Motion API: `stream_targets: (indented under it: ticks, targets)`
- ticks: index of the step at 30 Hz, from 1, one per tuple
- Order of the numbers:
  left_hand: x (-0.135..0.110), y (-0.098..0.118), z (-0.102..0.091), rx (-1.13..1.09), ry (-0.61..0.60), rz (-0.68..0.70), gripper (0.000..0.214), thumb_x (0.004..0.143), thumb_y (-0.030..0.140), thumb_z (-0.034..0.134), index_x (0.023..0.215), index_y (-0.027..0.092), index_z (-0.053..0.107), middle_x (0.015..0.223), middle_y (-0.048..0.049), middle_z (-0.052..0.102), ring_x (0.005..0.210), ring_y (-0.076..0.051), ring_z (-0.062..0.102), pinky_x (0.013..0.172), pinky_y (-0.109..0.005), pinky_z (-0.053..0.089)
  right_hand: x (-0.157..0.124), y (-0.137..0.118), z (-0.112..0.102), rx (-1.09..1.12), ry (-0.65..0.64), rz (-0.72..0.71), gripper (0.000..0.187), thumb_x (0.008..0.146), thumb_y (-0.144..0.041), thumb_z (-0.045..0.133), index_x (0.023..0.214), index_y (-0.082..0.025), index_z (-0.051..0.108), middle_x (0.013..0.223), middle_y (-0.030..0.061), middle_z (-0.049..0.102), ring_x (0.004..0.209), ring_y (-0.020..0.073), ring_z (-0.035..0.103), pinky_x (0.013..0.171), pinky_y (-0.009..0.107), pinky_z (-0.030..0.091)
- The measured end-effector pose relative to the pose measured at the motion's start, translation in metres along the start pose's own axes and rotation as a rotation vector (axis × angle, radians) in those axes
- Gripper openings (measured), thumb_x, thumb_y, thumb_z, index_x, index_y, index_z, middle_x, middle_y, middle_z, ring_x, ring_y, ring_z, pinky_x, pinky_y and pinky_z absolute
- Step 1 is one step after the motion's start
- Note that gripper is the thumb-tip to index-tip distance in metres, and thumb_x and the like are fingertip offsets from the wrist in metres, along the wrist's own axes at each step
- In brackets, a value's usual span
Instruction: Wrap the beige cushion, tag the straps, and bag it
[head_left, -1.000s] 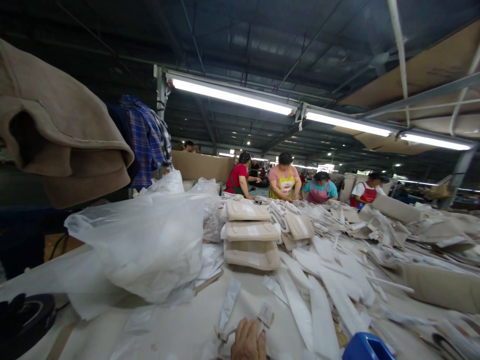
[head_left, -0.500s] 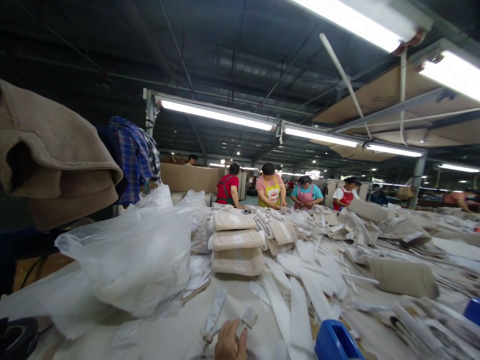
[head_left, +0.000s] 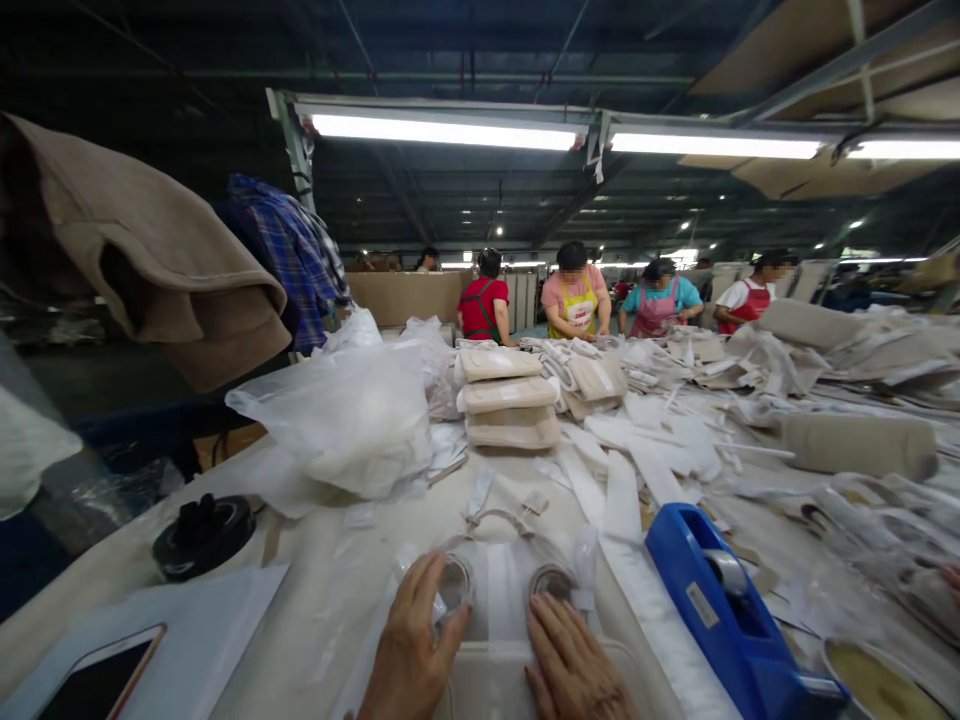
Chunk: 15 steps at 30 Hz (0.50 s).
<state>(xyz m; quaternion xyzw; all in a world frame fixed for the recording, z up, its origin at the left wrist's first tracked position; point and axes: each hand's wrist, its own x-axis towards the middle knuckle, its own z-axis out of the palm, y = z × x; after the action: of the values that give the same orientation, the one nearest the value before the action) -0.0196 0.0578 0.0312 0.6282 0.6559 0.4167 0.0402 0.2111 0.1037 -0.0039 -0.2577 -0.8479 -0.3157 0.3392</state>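
Observation:
A beige bag-like piece (head_left: 499,655) lies in front of me, with a white strip (head_left: 497,595) running down its middle. Two round, clear-wrapped ring shapes sit on it, a left one (head_left: 457,578) and a right one (head_left: 551,580); I cannot make out exactly what they are. A thin curved strap (head_left: 499,516) arches beyond them. My left hand (head_left: 416,635) rests at the left ring, thumb and fingers apart. Flat on the piece lies my right hand (head_left: 574,655), fingertips against the lower edge of the right ring. Both hands are open.
A blue tape dispenser (head_left: 720,600) stands at the right. On the left are a phone (head_left: 101,675) on white paper, a black round object (head_left: 202,537) and a plastic bag (head_left: 352,420). Stacked beige pieces (head_left: 510,395) stand ahead, with several people across the table.
My view has tilted down. Only one hand showed at the bottom edge before; now both hands lie on the beige piece, which has come into view.

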Motion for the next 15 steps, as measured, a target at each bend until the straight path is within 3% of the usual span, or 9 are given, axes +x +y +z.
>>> stream_targets:
  ticks: [2, 4, 7, 9, 11, 15]
  targets:
    - [-0.035, -0.029, -0.009, 0.116, -0.146, 0.042, 0.059, 0.082, 0.043, 0.050, 0.130, 0.009, 0.045, 0.138, -0.0163, 0.043, 0.128, -0.030, 0.040, 0.104, -0.044, 0.041, -0.006, 0.001, -0.013, 0.004, -0.044, 0.071, 0.033, 0.083, -0.019, 0.047, 0.113, -0.012, 0.059, 0.114, 0.0117, 0.066, 0.106, 0.0250, 0.061, 0.083, 0.036, 0.054]
    - [-0.067, -0.048, -0.010, 0.136, -0.211, 0.011, 0.059, 0.086, 0.040, 0.045, 0.136, 0.010, 0.036, 0.142, -0.0147, 0.038, 0.131, -0.027, 0.036, 0.107, -0.041, 0.038, -0.021, 0.000, -0.023, 0.014, -0.104, 0.219, 0.045, 0.086, -0.023, 0.047, 0.128, -0.010, 0.046, 0.124, 0.0165, 0.058, 0.117, 0.0288, 0.053, 0.087, 0.042, 0.052]
    - [-0.099, -0.050, 0.001, 0.080, -0.134, -0.087, 0.051, 0.092, 0.035, 0.031, 0.137, 0.012, 0.032, 0.142, -0.0126, 0.040, 0.131, -0.024, 0.037, 0.108, -0.041, 0.037, -0.052, -0.005, -0.030, 0.072, -0.201, 0.483, 0.065, 0.089, -0.032, 0.046, 0.143, -0.007, 0.019, 0.135, 0.0234, 0.045, 0.124, 0.0322, 0.045, 0.091, 0.046, 0.051]
    - [-0.107, -0.041, 0.012, 0.059, -0.063, -0.151, 0.049, 0.093, 0.034, 0.026, 0.136, 0.011, 0.033, 0.140, -0.0140, 0.042, 0.130, -0.024, 0.039, 0.109, -0.044, 0.035, -0.069, -0.007, -0.031, 0.140, -0.273, 0.623, 0.069, 0.090, -0.037, 0.045, 0.144, -0.009, 0.013, 0.137, 0.0233, 0.042, 0.124, 0.0314, 0.045, 0.093, 0.046, 0.050]
    - [-0.106, -0.031, 0.019, 0.054, -0.036, -0.215, 0.050, 0.092, 0.036, 0.025, 0.133, 0.009, 0.034, 0.138, -0.0166, 0.044, 0.128, -0.026, 0.041, 0.109, -0.045, 0.034, -0.078, -0.009, -0.033, 0.229, -0.359, 0.753, 0.066, 0.090, -0.041, 0.044, 0.143, -0.010, 0.018, 0.135, 0.0209, 0.046, 0.122, 0.0288, 0.049, 0.093, 0.042, 0.051]
    - [-0.093, -0.016, 0.017, 0.009, -0.036, -0.324, 0.053, 0.088, 0.042, 0.034, 0.131, 0.010, 0.035, 0.134, -0.0141, 0.049, 0.128, -0.027, 0.041, 0.110, -0.045, 0.033, -0.069, -0.008, -0.038, 0.432, -0.479, 1.041, 0.068, 0.088, -0.053, 0.040, 0.139, -0.011, 0.029, 0.136, 0.0164, 0.047, 0.123, 0.0267, 0.047, 0.096, 0.038, 0.048]
